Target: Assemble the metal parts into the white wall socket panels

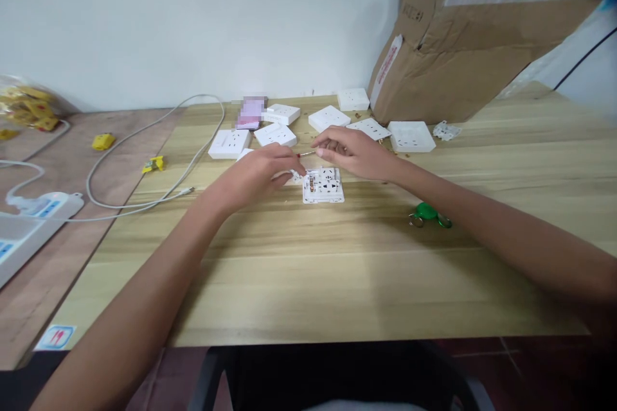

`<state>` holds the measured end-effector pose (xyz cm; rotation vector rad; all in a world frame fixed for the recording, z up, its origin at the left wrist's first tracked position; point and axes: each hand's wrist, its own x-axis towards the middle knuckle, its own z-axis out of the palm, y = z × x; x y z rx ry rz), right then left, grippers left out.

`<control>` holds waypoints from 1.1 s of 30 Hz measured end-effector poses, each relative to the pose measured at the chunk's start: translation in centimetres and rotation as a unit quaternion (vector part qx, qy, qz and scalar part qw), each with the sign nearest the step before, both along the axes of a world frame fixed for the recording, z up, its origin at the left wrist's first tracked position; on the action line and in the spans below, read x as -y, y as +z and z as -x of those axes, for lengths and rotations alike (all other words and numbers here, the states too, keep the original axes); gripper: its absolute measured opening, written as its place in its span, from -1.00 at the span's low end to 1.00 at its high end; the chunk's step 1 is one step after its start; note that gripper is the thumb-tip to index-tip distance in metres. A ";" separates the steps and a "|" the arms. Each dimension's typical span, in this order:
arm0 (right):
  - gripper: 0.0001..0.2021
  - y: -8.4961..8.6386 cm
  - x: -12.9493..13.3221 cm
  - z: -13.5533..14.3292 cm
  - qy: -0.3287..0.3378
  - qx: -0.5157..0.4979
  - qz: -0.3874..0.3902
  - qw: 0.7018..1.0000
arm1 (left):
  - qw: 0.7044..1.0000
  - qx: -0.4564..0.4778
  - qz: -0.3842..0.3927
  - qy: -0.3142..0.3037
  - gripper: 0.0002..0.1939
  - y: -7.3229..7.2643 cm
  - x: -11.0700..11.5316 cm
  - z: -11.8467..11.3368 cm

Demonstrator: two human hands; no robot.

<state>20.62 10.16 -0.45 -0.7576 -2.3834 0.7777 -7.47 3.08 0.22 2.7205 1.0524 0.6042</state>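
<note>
My left hand (270,168) is closed at the left of a white socket insert (322,186), its fingertips near the insert's edge. A small white piece (295,176) shows by its thumb; whether the fingers hold it is unclear. My right hand (355,149) is above and right of the insert, thumb and forefinger pinched at one end of a thin metal rod with a red end (307,153), like a small screwdriver. The red end lies close to my left fingertips. Copper-coloured contacts show on the insert, which lies flat on the table.
Several white socket covers (329,118) lie along the back. A cardboard box (472,45) leans at the back right. A green keyring reel (426,210) lies under my right forearm. At left are a white cable (144,207), a power strip (29,231) and yellow pieces (153,164).
</note>
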 end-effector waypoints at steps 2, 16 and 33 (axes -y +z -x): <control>-0.73 0.5 0.5 0.2 0.019 -0.004 0.009 1.000 | 1.000 0.012 -0.007 -0.010 -0.67 -0.2 0.2 -0.8; -0.55 1.7 1.8 1.4 0.013 -0.158 0.328 0.931 | 0.981 0.143 -0.128 0.031 -0.71 1.1 1.5 -2.0; -0.52 0.5 2.0 1.5 0.030 -0.224 0.401 0.888 | 0.966 0.251 -0.015 0.054 -0.60 0.8 1.6 -2.6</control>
